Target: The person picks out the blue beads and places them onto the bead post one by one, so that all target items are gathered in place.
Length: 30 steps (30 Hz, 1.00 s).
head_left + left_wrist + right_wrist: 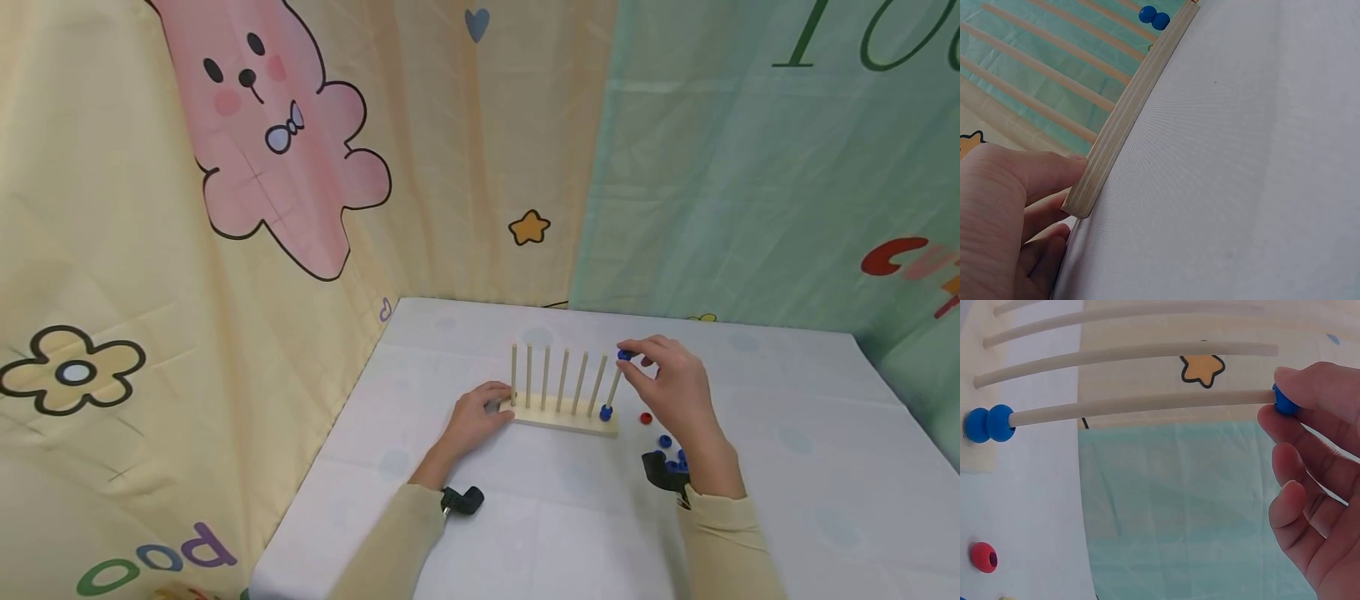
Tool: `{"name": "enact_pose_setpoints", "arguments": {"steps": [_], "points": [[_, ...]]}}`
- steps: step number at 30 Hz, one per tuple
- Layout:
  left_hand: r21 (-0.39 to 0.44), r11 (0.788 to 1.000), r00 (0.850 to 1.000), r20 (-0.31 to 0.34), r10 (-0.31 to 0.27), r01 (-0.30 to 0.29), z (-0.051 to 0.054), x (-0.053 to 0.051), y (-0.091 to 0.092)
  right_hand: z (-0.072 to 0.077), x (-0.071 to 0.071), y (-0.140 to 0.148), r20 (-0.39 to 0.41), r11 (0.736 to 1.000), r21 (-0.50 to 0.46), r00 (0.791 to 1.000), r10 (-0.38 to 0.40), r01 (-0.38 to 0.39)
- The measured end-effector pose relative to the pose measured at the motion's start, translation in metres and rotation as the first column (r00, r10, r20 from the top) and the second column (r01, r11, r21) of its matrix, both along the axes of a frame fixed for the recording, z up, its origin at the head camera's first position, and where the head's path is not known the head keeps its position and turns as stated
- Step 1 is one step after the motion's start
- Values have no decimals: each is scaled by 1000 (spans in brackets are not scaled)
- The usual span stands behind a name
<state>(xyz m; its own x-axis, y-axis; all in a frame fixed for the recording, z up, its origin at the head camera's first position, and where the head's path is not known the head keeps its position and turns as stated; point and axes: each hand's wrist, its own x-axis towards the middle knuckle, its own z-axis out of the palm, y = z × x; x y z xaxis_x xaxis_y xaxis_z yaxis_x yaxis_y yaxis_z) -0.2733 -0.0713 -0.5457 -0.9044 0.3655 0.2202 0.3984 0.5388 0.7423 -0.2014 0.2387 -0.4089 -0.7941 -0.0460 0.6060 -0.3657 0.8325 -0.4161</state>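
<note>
R hand (673,390), narrow grip, pinches blue bead (624,355) at end peg's (614,388) tip; L hand (472,418) holds wooden rack (562,422) by its end.

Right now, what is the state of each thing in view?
Left hand, gripping the rack
Right hand, pinching a blue bead
Rack, upright
Pinched bead, at the tip of the rightmost peg
Two lower blue beads, stacked on that peg
Other pegs, bare
Red bead, loose on table
Further blue beads, loose
</note>
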Motion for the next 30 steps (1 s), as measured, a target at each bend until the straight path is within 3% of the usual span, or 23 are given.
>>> {"name": "enact_pose_setpoints", "arguments": {"steps": [30], "points": [[24,1000,1000,-10,-3,3,-2,0,0,-7,0,-1,46,1000,5,999,-27,27]]}}
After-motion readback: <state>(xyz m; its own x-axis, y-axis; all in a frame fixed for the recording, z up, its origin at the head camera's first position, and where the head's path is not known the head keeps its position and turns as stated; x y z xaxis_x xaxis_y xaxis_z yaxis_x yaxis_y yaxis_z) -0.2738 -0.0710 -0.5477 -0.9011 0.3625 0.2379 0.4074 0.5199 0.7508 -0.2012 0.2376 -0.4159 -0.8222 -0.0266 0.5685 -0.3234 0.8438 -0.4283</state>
